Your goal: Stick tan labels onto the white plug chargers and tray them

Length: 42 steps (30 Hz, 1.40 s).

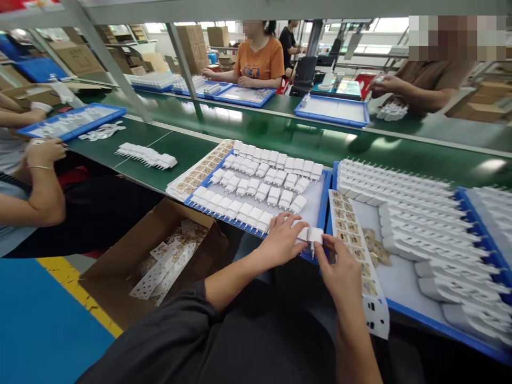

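At the near edge of a blue-rimmed tray point(326, 200), my right hand point(340, 264) pinches a white plug charger point(316, 235) between thumb and fingers, its pins pointing down toward me. My left hand point(280, 239) lies over the right end of the front row, with thumb and index finger around another white charger point(303, 233) beside it. Its palm and fingers hide part of that row. Several more white plug chargers point(240, 210) stand in rows across the tray.
A sheet of tan stickers point(347, 224) overlaps the right-hand tray point(400, 306), which holds dense rows of chargers. Another sticker stack point(204, 170) lies left. Below is a cardboard box point(116, 282) of scrap sheets. Co-workers sit left and across the green conveyor point(256, 125).
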{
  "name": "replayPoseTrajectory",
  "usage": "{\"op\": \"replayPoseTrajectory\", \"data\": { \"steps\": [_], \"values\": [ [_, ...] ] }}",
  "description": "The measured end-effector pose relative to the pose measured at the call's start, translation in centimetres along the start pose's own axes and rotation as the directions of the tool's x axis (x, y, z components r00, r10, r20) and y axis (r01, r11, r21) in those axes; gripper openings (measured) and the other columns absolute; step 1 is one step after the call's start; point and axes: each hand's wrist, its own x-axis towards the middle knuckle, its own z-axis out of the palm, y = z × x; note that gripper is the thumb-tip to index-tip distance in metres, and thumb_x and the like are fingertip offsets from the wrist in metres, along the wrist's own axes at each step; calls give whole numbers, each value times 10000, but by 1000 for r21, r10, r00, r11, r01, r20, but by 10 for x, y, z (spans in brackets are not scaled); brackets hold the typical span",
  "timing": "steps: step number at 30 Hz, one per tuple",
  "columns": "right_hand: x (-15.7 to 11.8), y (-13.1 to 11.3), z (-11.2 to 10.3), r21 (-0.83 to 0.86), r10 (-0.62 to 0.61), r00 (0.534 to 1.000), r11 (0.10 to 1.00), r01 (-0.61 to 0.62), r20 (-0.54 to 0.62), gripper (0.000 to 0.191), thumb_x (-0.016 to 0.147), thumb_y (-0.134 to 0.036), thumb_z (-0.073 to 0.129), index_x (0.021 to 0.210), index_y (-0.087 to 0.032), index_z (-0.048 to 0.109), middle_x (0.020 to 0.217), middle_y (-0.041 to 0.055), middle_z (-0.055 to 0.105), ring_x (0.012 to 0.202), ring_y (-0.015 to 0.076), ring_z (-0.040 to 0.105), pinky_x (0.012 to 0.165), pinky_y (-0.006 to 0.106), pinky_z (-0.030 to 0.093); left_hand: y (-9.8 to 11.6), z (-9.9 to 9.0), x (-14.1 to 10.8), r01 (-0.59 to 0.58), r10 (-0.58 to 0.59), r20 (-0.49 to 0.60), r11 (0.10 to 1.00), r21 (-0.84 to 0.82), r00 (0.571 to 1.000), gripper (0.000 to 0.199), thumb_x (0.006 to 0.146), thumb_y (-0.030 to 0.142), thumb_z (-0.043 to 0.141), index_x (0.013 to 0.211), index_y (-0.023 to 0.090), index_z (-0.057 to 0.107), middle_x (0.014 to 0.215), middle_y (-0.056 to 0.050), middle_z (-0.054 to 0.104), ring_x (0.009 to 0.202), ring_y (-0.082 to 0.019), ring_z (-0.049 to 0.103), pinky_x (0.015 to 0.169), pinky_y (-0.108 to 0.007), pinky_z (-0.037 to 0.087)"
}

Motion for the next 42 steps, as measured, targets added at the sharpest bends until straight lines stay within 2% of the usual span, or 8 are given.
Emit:
{"op": "replayPoseTrajectory", "data": {
  "steps": [4, 12, 15, 20, 27, 36, 40, 42],
  "values": [
    [-4, -6, -4, 20, -7, 1000, 1000, 7, 18, 480, 973, -590, 530, 1116, -157, 682, 976, 135, 777, 856, 278, 756, 778, 407, 590, -4, 2, -2, 17, -17, -22, 1000, 10, 1000, 493, 904, 351, 712, 1365, 234, 579, 1474, -112, 547, 1393, -357, 394, 1134, -554, 390],
    [-10, -14, -8, -24, 16, 998, 1000, -14, 61, 399, 1000, -505, 524, 1139, -162, 674, 1020, 141, 769, 908, 290, 742, 845, 445, 589, -12, 8, -4, -24, 25, -56, 999, 27, 998, 466, 925, 338, 679, 1369, 253, 567, 1468, -99, 547, 1374, -346, 398, 1112, -534, 395],
    [-11, -15, -10, 1, 30, 994, 1000, -31, 109, 424, 981, -501, 565, 1237, -171, 638, 1110, 145, 753, 986, 304, 731, 901, 475, 584, -12, 7, -5, -24, 25, -51, 999, 26, 998, 457, 932, 328, 669, 1369, 239, 565, 1464, -107, 550, 1363, -341, 403, 1096, -525, 402],
    [-13, -17, -8, -24, -22, 990, 999, 26, 139, 461, 966, -403, 589, 1383, -205, 577, 1294, 168, 666, 1201, 329, 654, 994, 505, 560, -11, 6, -5, -11, 12, -51, 1000, 18, 999, 461, 918, 318, 685, 1359, 247, 573, 1457, -103, 554, 1346, -343, 414, 1085, -528, 404],
    [4, -13, 2, -20, -20, 995, 1000, 22, 93, 356, 975, -295, 521, 1272, -150, 655, 1173, 172, 725, 1028, 300, 718, 921, 468, 594, -10, 6, -6, -7, 8, -58, 999, 33, 998, 462, 928, 328, 677, 1364, 221, 571, 1462, -114, 555, 1351, -346, 409, 1095, -534, 395],
    [19, -11, 26, -51, -28, 998, 998, 32, 65, 384, 962, -270, 497, 1278, -151, 679, 1245, 190, 726, 1112, 303, 706, 977, 484, 584, -7, 5, -7, 18, -15, -67, 998, 52, 998, 476, 907, 319, 690, 1364, 250, 579, 1460, -110, 556, 1366, -355, 400, 1099, -543, 389],
    [17, -12, 27, -77, -39, 998, 996, 43, 58, 375, 965, -282, 499, 1256, -145, 693, 1241, 194, 723, 1138, 315, 688, 987, 492, 573, -7, 5, -7, 23, -19, -65, 999, 49, 998, 459, 921, 333, 673, 1362, 243, 581, 1459, -112, 558, 1358, -355, 405, 1096, -542, 390],
    [15, -12, 24, -86, -25, 997, 996, 31, 67, 364, 966, -285, 502, 1221, -129, 708, 1226, 202, 717, 1088, 312, 694, 956, 481, 577, -7, 5, -7, 18, -14, -67, 999, 49, 998, 455, 922, 337, 674, 1358, 251, 582, 1459, -110, 556, 1359, -356, 407, 1093, -541, 393]
  ]
}}
